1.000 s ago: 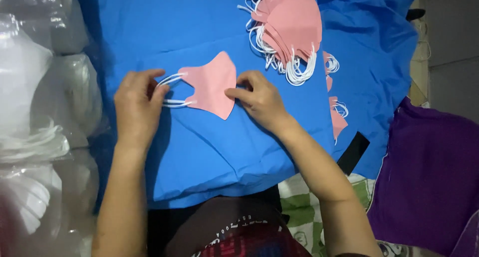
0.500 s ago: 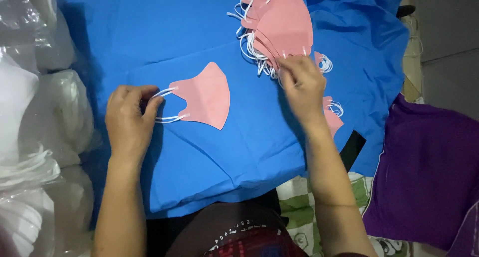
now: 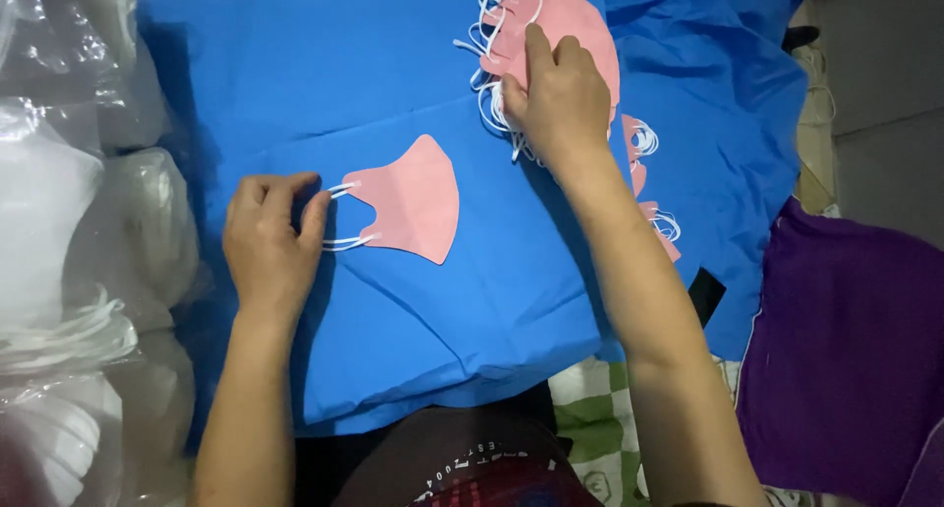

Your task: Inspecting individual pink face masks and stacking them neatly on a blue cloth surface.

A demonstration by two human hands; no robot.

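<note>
The right hand [image 3: 560,94] has left the mask [image 3: 408,197] for the pile [image 3: 551,35] at one o'clock, fingers flat on it, while the left hand [image 3: 267,241] still pins the loops [image 3: 339,217].

your right hand [image 3: 560,99] hides much of the pink mask stack [image 3: 565,20], cut off by the top edge. your right forearm covers most of two more pink masks [image 3: 649,187].

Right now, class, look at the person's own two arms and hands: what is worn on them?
Nothing is worn. The left hand and right hand are bare, without gloves, rings, watch or bracelet in view. Both forearms are uncovered up to the frame edge; no sleeves show.
</note>
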